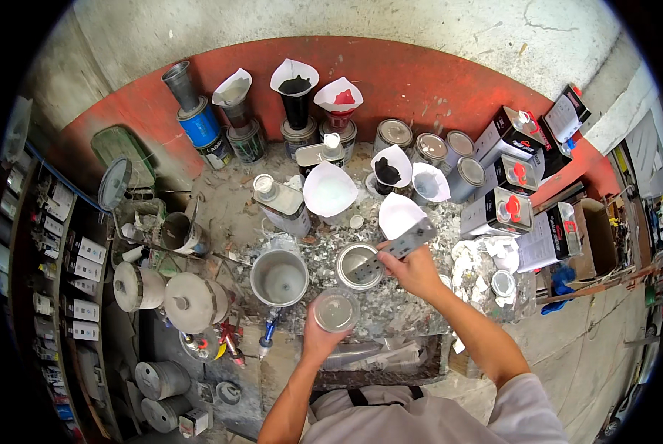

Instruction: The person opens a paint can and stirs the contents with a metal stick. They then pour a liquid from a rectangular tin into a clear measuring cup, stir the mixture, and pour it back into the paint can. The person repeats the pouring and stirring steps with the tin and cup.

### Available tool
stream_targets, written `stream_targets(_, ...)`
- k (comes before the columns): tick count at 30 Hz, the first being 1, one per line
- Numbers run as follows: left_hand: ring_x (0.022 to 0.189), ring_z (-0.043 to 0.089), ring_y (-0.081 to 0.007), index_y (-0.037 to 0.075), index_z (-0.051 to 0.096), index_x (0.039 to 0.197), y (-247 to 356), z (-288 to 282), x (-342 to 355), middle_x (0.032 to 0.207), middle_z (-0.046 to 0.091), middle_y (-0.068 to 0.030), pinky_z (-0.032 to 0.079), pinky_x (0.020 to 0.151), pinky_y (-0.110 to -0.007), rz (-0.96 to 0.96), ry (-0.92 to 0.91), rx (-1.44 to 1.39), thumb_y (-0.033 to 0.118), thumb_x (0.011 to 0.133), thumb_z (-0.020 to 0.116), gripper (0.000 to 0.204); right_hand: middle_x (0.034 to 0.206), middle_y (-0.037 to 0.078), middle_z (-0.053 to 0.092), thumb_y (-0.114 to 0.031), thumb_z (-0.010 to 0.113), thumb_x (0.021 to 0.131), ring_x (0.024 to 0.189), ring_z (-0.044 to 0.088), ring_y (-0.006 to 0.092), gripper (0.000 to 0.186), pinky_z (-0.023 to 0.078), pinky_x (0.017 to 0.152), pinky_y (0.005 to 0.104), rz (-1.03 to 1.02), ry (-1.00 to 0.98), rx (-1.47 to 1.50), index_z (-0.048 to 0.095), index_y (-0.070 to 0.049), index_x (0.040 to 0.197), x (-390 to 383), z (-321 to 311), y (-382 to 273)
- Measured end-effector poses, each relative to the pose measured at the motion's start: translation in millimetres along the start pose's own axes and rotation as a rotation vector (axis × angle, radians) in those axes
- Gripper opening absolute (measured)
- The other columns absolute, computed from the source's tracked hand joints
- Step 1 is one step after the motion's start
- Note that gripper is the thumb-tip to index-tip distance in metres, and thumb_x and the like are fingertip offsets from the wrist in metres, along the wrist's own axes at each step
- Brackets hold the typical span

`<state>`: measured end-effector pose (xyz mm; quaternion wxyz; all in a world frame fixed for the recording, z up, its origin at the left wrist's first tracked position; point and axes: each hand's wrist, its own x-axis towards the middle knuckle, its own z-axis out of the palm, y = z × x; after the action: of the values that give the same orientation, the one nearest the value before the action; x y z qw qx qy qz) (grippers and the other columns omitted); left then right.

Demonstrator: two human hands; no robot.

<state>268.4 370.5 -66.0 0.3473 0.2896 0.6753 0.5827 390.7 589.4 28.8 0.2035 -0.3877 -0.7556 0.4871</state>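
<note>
My left hand [320, 342] is wrapped round a clear plastic cup [337, 311], held just in front of an open round can [342, 259] on the paint-spattered bench. In my right hand [414, 272] is a flat grey mixing stick [409, 238] with small holes along it. It slants down to the left, and its lower end reaches into the can's mouth. To the left of the can stands a grey spray gun cup [280, 277], open at the top, with a blue fitting [268, 337] below it. Just beyond my right hand is a white paper strainer [402, 214].
Further back on the bench [224, 200] stand more paper strainers [330, 189], closed cans [394, 133] and a white-capped metal container [283, 203]. Rectangular tins [498, 211] line the right side. Lidded grey pots [194, 302] are at the left, beside a shelf of boxes [87, 270].
</note>
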Motion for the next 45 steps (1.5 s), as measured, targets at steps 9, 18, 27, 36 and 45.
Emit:
stream_targets(9, 0.116, 0.058, -0.0237, 0.002, 0.05, 0.131, -0.8, 4.6, 6.0, 0.123, 0.058, -0.0116, 0.045, 0.1, -0.037, 0.004, 0.037, 0.045, 0.009, 0.063, 0.088, 0.077, 0.083, 0.008, 0.07, -0.011, 0.068, 0.09, 0.055, 0.064, 0.0124, 0.024, 0.056, 0.049, 0.0239, 0.229, 0.456, 0.54, 0.068, 0.005, 0.109, -33.3, -97.3, 29.5)
stream_targets(18, 0.12, 0.056, -0.0218, 0.003, 0.044, 0.136, 10.0, 13.3, 12.4, 0.129, 0.057, -0.0119, 0.044, 0.102, -0.036, 0.086, -0.033, 0.0, 0.011, 0.063, 0.091, 0.087, 0.081, 0.01, 0.068, -0.01, 0.069, 0.09, 0.06, 0.065, 0.0161, 0.023, 0.055, 0.054, 0.027, 0.08, 0.269, 0.577, 0.066, 0.006, 0.106, -72.9, -120.3, -24.2)
stream_targets(27, 0.118, 0.055, -0.0215, 0.004, 0.046, 0.134, 18.2, 17.2, 3.9, 0.126, 0.057, -0.0104, 0.044, 0.103, -0.036, 0.119, -0.057, 0.064, 0.011, 0.063, 0.091, 0.084, 0.075, 0.009, 0.065, -0.004, 0.073, 0.083, 0.058, 0.061, 0.0199, 0.021, 0.047, 0.053, 0.0321, -0.52, -0.293, -0.172, 0.072, -0.005, 0.104, -67.0, -85.4, -124.5)
stream_targets(36, 0.117, 0.056, -0.0296, 0.006, 0.052, 0.128, 16.6, 21.7, -6.6, 0.123, 0.058, -0.0131, 0.045, 0.099, -0.04, 0.136, -0.069, 0.024, 0.014, 0.061, 0.092, 0.08, 0.078, 0.005, 0.062, -0.007, 0.076, 0.079, 0.064, 0.063, 0.0218, 0.027, 0.051, 0.053, 0.0334, -0.679, -0.46, -0.33, 0.072, -0.011, 0.106, -78.3, -58.0, -128.6)
stream_targets(45, 0.117, 0.057, -0.0235, 0.005, 0.048, 0.131, 24.3, 24.1, -11.5, 0.125, 0.058, -0.0109, 0.046, 0.1, -0.038, 0.161, -0.112, 0.051, 0.013, 0.061, 0.092, 0.083, 0.076, 0.005, 0.063, -0.005, 0.077, 0.078, 0.062, 0.063, 0.0219, 0.028, 0.049, 0.052, 0.0334, -0.616, -0.478, -0.386, 0.074, -0.011, 0.105, -89.9, -49.3, -124.2)
